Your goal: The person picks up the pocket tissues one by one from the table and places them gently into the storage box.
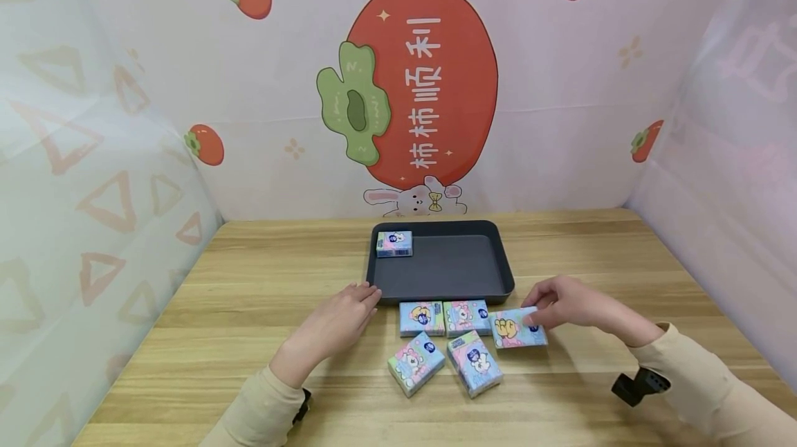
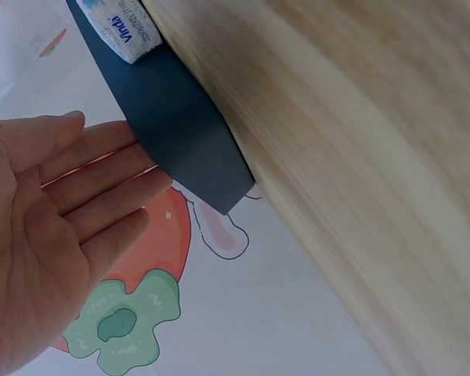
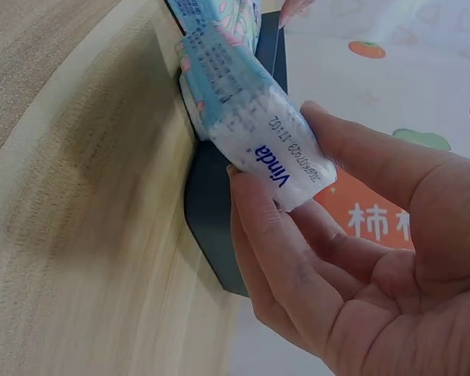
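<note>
Now R hand (image 1: 569,303) pinches a pack (image 1: 506,331), thumb vs fingers, R of 4 others (image 1: 411,319), L hand (image 1: 341,312) by tray (image 1: 448,270), fingers straight, close tgthr.

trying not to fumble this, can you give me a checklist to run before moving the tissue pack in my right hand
1. Grip on the blue, plastic-wrapped rectangular tissue pack: ok, the right hand pinches one end.
2. Room in the dark grey rectangular tray: ok, one pack sits in its far left corner and the rest is bare.
3. Held pack free of the neighbouring pack: cannot tell, their edges nearly meet.
4. Left hand bracing the tray: cannot tell, fingertips are at its near left corner but pressure does not show.
5. Held pack over the tray: not ok, it is outside the near right corner.
</note>
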### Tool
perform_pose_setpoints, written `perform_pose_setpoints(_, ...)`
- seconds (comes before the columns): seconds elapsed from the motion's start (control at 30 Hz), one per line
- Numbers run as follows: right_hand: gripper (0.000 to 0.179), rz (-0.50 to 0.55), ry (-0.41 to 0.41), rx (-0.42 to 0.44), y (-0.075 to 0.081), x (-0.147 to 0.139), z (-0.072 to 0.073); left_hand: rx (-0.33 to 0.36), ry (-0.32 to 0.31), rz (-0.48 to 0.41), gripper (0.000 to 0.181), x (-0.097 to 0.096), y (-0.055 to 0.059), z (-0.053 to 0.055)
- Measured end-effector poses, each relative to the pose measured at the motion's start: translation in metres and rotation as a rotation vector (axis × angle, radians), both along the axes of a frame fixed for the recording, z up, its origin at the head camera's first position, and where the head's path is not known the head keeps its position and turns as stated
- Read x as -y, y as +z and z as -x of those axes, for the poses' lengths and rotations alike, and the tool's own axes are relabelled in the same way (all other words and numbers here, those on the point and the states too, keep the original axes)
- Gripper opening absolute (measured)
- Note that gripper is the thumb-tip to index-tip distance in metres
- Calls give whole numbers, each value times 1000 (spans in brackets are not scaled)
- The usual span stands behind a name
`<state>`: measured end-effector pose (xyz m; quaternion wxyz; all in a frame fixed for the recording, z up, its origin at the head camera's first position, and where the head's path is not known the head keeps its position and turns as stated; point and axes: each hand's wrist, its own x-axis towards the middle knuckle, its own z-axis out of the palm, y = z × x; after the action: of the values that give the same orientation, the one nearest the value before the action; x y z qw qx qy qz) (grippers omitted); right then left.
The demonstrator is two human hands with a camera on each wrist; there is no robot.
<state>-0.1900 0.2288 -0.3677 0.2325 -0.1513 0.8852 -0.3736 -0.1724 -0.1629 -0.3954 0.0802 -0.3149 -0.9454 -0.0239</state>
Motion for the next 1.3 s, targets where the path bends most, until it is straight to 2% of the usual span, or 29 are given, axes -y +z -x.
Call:
perform_pose_setpoints(0.2, 33, -14, -4, -31, 5, 2, 2, 1, 4, 2, 31, -1, 0, 0)
perform_pose_setpoints(0.6, 40, 33, -33, 11, 15, 9, 12, 3, 4, 6, 31, 0, 0, 0)
perform_pose_setpoints(1.3, 42, 49, -62, -6, 25, 28, 46, 15, 21, 6, 32, 0, 0, 0)
